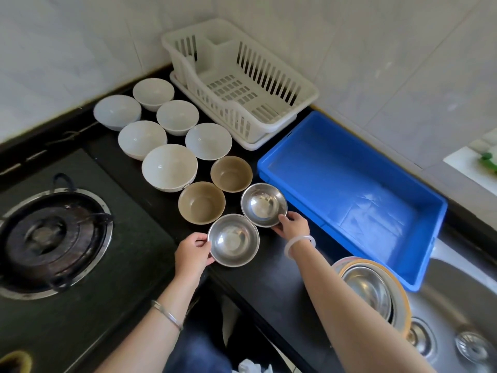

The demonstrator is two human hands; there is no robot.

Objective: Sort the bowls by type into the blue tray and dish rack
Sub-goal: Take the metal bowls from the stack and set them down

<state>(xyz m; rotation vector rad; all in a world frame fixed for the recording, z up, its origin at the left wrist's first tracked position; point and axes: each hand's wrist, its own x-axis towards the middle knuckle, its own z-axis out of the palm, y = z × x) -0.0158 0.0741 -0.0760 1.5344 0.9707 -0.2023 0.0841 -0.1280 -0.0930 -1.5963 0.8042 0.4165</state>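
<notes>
While both arms reach over the black counter [269, 278], we note the left hand [192, 254] curled around the near-left rim of one steel bowl [233, 239], thumb on the rim, fingers under the edge. The right hand [291, 224] pinches the near rim of the second steel bowl [263, 204], thumb on top; this bowl looks tilted, its edge just beside the first. Two brown bowls [201, 203] sit just beyond, then six white bowls [169, 166] in two rows toward the wall. The white dish rack [306, 95] and the blue tray [435, 211] stand to the right, both holding nothing. We cannot tell whether either steel bowl is clear of the counter.
</notes>
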